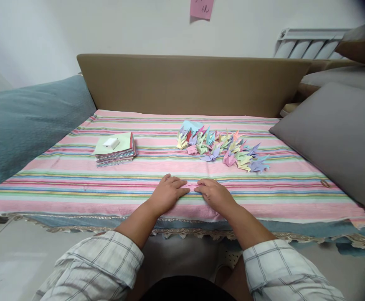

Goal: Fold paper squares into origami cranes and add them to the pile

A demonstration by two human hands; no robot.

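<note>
A small strip of folded pink paper (191, 186) lies low over the striped cloth, near the front edge of the couch. At its left end, the fingers of my left hand (168, 193) are closed on it. My right hand (216, 195) pinches the opposite end between thumb and fingers. Both hands partly cover the paper, so its full shape is hidden. Beyond them and to the right sits a pile of folded paper cranes (212, 153) in many colours. To the left stands a stack of square coloured paper (116, 159), with a small white block (111, 143) on top.
A pink striped cloth (60, 184) covers the couch seat, with a brown backrest (185, 85) behind. Grey cushions (329, 133) lean at the right, and a blue-covered armrest (38, 121) bounds the left. A small brown object (325, 183) lies near the cushion.
</note>
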